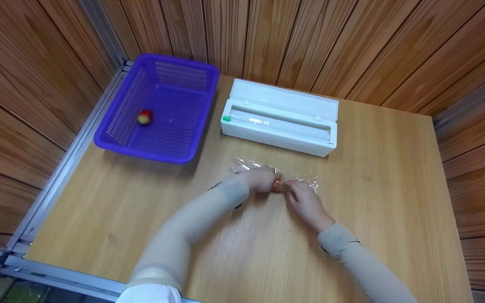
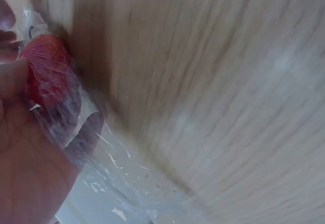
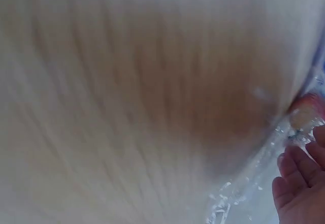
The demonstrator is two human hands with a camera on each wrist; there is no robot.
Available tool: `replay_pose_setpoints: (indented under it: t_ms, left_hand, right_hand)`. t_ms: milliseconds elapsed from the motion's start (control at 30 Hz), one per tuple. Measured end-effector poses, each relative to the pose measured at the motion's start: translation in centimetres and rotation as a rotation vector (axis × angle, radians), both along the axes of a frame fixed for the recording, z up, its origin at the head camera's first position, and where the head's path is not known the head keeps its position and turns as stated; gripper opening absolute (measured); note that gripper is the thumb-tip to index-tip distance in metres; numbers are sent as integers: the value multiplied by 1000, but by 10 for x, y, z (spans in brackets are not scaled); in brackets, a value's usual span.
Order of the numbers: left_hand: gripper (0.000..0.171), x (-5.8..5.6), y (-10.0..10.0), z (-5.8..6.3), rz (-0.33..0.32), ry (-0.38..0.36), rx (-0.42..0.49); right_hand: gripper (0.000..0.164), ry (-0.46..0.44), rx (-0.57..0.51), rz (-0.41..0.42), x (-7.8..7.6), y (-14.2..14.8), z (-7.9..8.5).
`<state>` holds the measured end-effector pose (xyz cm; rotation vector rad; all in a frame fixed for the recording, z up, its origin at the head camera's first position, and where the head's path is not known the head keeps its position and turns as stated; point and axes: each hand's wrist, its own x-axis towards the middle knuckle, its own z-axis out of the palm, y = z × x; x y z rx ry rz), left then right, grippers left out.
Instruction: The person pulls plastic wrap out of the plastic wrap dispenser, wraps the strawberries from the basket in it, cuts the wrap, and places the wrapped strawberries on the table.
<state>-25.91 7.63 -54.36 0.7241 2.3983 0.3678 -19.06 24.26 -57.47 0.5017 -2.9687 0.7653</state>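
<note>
A red-and-yellow fruit (image 1: pixel 277 185) lies between the two hands, with clear plastic wrap (image 1: pixel 246 164) around it. My left hand (image 1: pixel 261 179) grips the fruit from the left side. In the left wrist view, the film is creased tightly over the red skin (image 2: pixel 48 66), and a loose length of film trails off below. On the other side, my right hand (image 1: pixel 307 203) pinches the film close beside the fruit. The right wrist view shows its curled fingers (image 3: pixel 297 168) at the crinkled film, with the fruit partly cut off at the edge.
Behind the hands stands an open white wrap dispenser box (image 1: pixel 278 142) with a film roll inside and a green slider at its left end. At the back left, a purple basket (image 1: pixel 154 156) holds another red-and-yellow fruit (image 1: pixel 144 117). Wood-panelled walls border the table (image 1: pixel 385 168).
</note>
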Motion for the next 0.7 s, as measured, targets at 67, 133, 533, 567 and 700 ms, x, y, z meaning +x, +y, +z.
replay_pose_setpoints:
  t_ms: [67, 133, 533, 567, 700]
  left_hand:
    - [43, 0, -2, 0, 16, -22, 15]
    - [43, 1, -4, 0, 36, -43, 40]
    - [47, -1, -15, -13, 73, -12, 134]
    - [47, -1, -16, -15, 69, 10, 129]
    - [46, 4, -21, -22, 67, 71, 115]
  right_hand:
    - [28, -52, 9, -25, 0, 0, -3]
    - [30, -88, 18, -36, -2, 0, -5]
    - [10, 17, 69, -3, -16, -4, -8]
    - [9, 32, 73, -3, -17, -4, -9]
    - [10, 43, 68, -10, -16, -5, -12]
